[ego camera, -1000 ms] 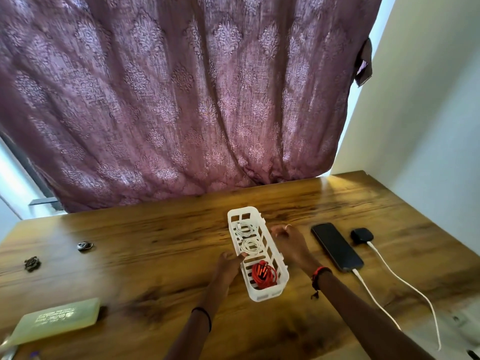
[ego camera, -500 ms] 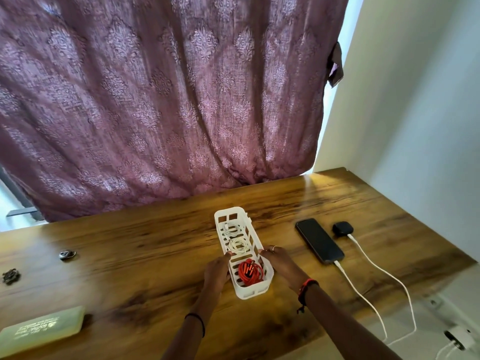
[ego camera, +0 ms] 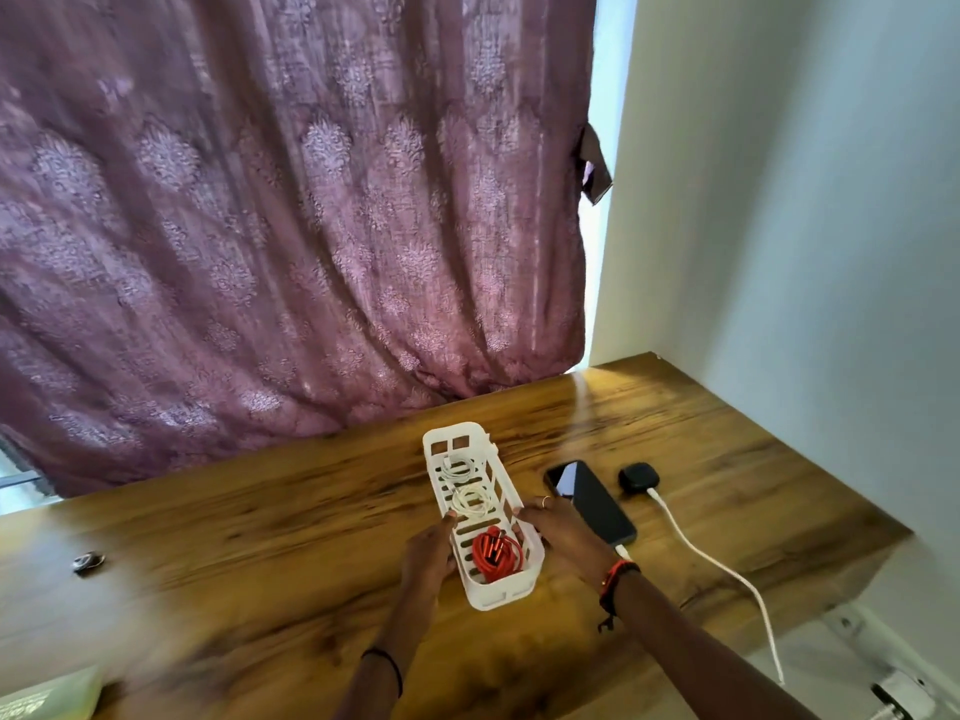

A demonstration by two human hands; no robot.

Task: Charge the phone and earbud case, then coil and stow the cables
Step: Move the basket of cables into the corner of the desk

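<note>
A white slotted basket (ego camera: 435,449) lies lengthwise on the wooden table (ego camera: 260,527). Inside it sit two coiled white cables (ego camera: 470,498) and a coiled red cable (ego camera: 496,553) at the near end. My left hand (ego camera: 428,556) grips the basket's left wall and my right hand (ego camera: 563,532) grips its right wall. To the right a black phone (ego camera: 589,498) lies flat with a white cable plugged into its near end. Beyond it a black earbud case (ego camera: 638,478) has a white cable (ego camera: 727,569) plugged in, running off the table edge.
A purple patterned curtain (ego camera: 291,226) hangs behind the table. A white wall (ego camera: 805,226) stands on the right. A small dark object (ego camera: 88,561) lies at the far left, and a pale green box (ego camera: 52,696) sits at the near left corner. A white plug (ego camera: 898,698) is at the lower right.
The view has swung left and up, so everything sits further right and lower. Both hands have shifted back along the basket to its near half and hold its walls.
</note>
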